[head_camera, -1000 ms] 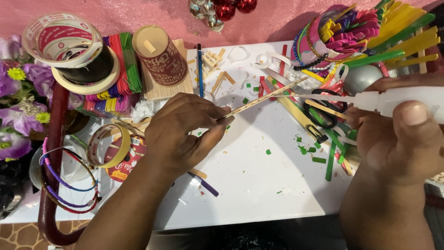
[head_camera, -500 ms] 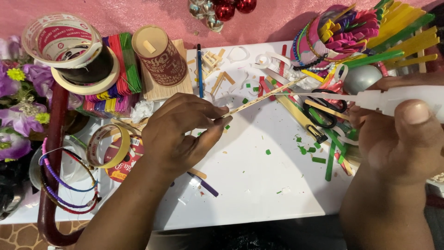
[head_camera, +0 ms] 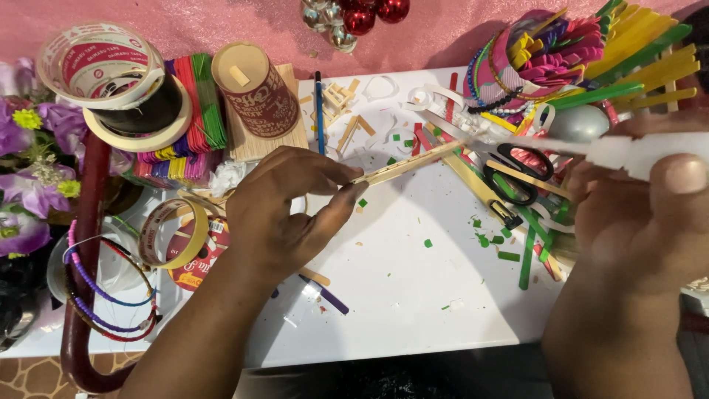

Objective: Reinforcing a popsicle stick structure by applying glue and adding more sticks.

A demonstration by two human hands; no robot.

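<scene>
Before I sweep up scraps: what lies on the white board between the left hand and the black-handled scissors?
In the head view, the wooden stick pinched by the left hand spans that stretch toward the scissors; beneath lie small green paper bits.

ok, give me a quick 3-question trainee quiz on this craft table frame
1. True or false: the left hand pinches one end of a wooden craft stick.
2. What lies just beyond the stick's far end: A) black-handled scissors B) a hammer C) a stapler?
3. What does the right hand grip?

Key: 1. True. 2. A. 3. A white strip, probably paper, close to the camera and blurred.
</scene>
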